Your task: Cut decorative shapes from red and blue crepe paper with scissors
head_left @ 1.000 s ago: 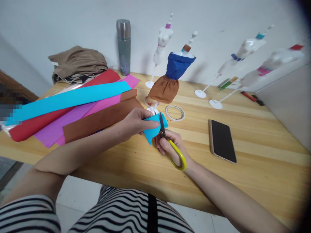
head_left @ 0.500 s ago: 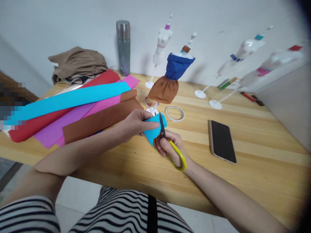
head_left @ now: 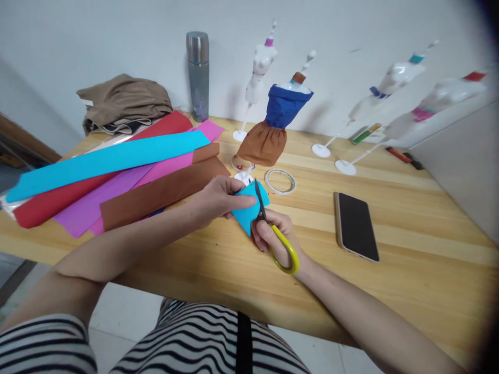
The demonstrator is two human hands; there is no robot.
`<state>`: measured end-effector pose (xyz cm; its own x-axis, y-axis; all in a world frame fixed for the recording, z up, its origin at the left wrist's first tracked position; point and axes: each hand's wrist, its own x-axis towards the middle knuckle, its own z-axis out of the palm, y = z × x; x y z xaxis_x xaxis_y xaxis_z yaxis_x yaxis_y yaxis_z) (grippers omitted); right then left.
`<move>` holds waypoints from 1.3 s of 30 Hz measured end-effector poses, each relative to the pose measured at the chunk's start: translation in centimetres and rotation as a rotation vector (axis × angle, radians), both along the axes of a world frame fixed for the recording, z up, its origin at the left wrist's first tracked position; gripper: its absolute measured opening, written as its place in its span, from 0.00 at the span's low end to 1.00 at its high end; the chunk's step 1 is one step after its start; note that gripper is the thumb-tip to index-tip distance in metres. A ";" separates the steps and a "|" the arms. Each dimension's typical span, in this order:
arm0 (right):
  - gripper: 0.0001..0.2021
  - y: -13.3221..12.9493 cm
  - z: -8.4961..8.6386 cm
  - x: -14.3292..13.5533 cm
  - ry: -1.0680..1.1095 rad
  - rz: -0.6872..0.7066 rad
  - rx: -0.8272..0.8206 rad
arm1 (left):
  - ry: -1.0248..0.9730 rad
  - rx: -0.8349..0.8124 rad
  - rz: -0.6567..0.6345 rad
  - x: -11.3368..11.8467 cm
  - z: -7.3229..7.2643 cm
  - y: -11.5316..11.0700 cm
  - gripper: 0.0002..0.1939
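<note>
Between thumb and fingers, my left hand (head_left: 224,198) pinches a small folded piece of bright blue crepe paper (head_left: 244,209). My right hand (head_left: 277,231) grips a pair of scissors (head_left: 286,249) with yellow handles and dark blades. The blades lie across the right part of the blue piece, their tips pointing away from me and slightly parted. Just behind my hands stands a small white mannequin dressed in a blue top (head_left: 287,106) and a gathered brown skirt (head_left: 267,143). Its round base is partly hidden by the paper and my left hand.
Left of my hands lie stacked sheets of coloured paper (head_left: 117,156), with brown folded cloth (head_left: 125,101) and a steel flask (head_left: 198,78) behind. A tape roll (head_left: 280,182) and a phone (head_left: 356,226) lie rightward. More mannequins (head_left: 395,83) stand along the wall.
The blue piece has shifted slightly and its lower corner now hangs a little further right, towards my right fingers. The scissors and both hands are almost where they were.
</note>
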<state>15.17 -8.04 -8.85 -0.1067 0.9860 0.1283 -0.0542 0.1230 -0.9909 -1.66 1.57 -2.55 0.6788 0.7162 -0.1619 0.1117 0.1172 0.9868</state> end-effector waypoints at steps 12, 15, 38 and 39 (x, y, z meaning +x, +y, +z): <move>0.32 -0.3 0.4 -0.6 0.038 -0.027 -0.072 | -0.012 0.008 -0.014 0.1 0.0 -0.1 0.18; 0.32 -0.4 0.4 -0.8 0.057 -0.033 -0.092 | -0.013 0.015 -0.009 0.2 0.1 -0.2 0.19; 0.28 -0.6 -1.1 -1.3 0.158 -0.135 -0.086 | 0.059 -0.012 -0.074 -0.1 1.1 0.3 0.19; 0.26 -0.5 -1.2 -1.3 0.178 -0.152 -0.067 | 0.067 -0.011 -0.069 -0.1 1.1 0.4 0.18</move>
